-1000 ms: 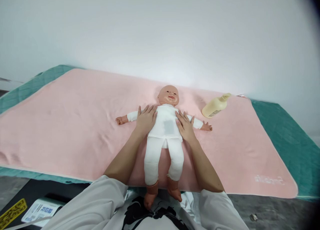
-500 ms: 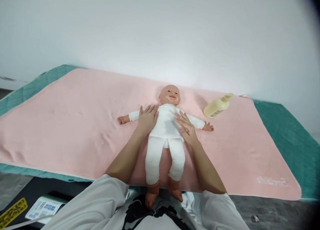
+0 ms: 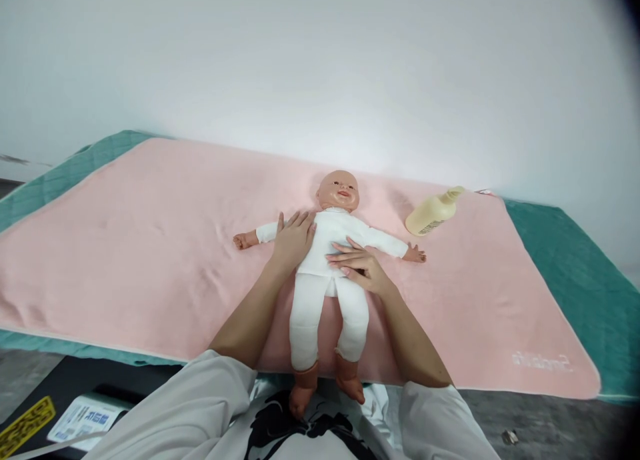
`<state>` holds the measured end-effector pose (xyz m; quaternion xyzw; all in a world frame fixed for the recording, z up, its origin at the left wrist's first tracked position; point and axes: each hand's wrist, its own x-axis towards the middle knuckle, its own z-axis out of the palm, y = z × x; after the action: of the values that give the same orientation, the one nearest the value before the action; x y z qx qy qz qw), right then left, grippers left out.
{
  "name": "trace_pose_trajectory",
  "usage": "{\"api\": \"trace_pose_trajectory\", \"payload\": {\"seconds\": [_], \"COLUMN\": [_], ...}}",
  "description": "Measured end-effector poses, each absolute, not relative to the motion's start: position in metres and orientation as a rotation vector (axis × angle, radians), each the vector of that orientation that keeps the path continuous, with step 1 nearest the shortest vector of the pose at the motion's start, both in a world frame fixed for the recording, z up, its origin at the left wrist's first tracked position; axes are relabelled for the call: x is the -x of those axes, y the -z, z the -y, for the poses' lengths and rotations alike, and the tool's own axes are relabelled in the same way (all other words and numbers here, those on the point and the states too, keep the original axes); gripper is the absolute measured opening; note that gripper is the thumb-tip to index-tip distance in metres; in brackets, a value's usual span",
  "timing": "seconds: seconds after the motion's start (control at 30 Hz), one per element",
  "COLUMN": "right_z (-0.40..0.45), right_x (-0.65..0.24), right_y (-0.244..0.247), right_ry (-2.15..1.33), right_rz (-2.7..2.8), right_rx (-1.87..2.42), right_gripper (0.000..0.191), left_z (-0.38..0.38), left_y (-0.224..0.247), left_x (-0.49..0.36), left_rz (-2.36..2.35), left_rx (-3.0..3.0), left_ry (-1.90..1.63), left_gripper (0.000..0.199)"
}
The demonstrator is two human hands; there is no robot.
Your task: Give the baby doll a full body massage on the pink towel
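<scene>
A baby doll (image 3: 320, 247) in a white top and white leggings lies on its back on a pink mat (image 3: 165, 247), head away from me, arms spread, feet over the near edge. My left hand (image 3: 295, 239) lies flat on the left side of its chest, fingers pointing up and slightly apart. Across the lower belly rests my right hand (image 3: 359, 263), its fingers spread and pointing left. Neither hand holds anything. A pale yellow pump bottle (image 3: 431, 215) lies on its side beyond the doll's right-hand arm.
Under the pink mat is a green quilted cover (image 3: 580, 260), showing at both ends. A white wall (image 3: 320, 67) rises behind. At the lower left, a white labelled box (image 3: 85, 420) sits on a black surface. A small object (image 3: 510, 437) lies on the grey floor.
My right hand has moved left and slightly down, from the right side of the doll's chest onto its lower belly. My left hand has stayed in place on the chest.
</scene>
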<state>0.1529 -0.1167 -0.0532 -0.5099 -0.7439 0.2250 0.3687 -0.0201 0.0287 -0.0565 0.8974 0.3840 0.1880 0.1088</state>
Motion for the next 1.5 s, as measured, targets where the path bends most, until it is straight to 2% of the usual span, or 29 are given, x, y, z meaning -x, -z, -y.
{"api": "trace_pose_trajectory", "payload": {"seconds": [0.3, 0.6, 0.9, 1.17, 1.3, 1.4, 1.5], "right_z": [0.109, 0.104, 0.104, 0.104, 0.104, 0.104, 0.104], "right_x": [-0.155, -0.162, -0.167, -0.169, -0.169, -0.170, -0.170], "right_y": [0.060, 0.074, 0.078, 0.081, 0.080, 0.080, 0.080], "right_ry": [-0.546, -0.433, -0.207, -0.170, -0.170, -0.175, -0.186], "right_rz": [1.800, 1.651, 1.498, 1.480, 1.484, 1.489, 1.495], "right_rx": [1.473, 1.737, 2.037, 2.067, 2.070, 2.070, 2.063], "right_gripper": [0.038, 0.048, 0.049, 0.049, 0.048, 0.048, 0.048], "left_z": [-0.028, -0.027, -0.027, -0.029, -0.024, -0.013, -0.002], "left_y": [0.056, 0.056, 0.056, 0.055, 0.040, 0.023, 0.011], "left_x": [0.020, 0.020, 0.020, 0.021, 0.024, 0.028, 0.032], "left_rz": [-1.143, -1.137, -1.142, -1.098, -0.650, -0.154, 0.023], "left_rx": [-2.646, -2.628, -2.644, -2.589, -2.500, -2.357, -2.259], "left_ry": [-0.552, -0.539, -0.547, -0.622, -0.695, -0.462, -0.239], "left_gripper": [0.052, 0.053, 0.052, 0.048, 0.044, 0.040, 0.032]}}
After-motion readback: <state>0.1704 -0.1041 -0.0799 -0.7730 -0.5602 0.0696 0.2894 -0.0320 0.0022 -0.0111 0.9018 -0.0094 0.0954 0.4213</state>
